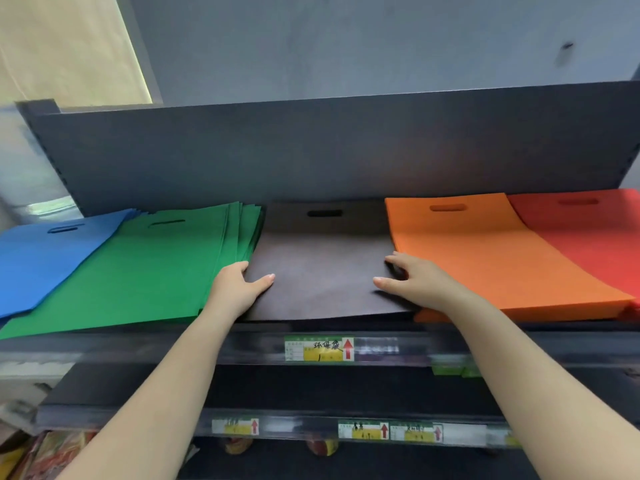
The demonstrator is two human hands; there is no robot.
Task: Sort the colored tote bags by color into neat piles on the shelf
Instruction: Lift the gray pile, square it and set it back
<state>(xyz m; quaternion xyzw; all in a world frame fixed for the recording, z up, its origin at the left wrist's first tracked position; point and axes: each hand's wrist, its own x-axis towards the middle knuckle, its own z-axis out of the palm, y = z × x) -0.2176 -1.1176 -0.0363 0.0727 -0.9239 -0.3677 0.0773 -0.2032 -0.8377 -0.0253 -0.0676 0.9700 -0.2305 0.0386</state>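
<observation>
both hands (239, 284) (412, 280) on black bag pile (322, 268)

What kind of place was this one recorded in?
Probably a shop aisle: a dark shelf with price labels along its front edge, and tote bags laid out in colour piles, such as the orange pile.
</observation>
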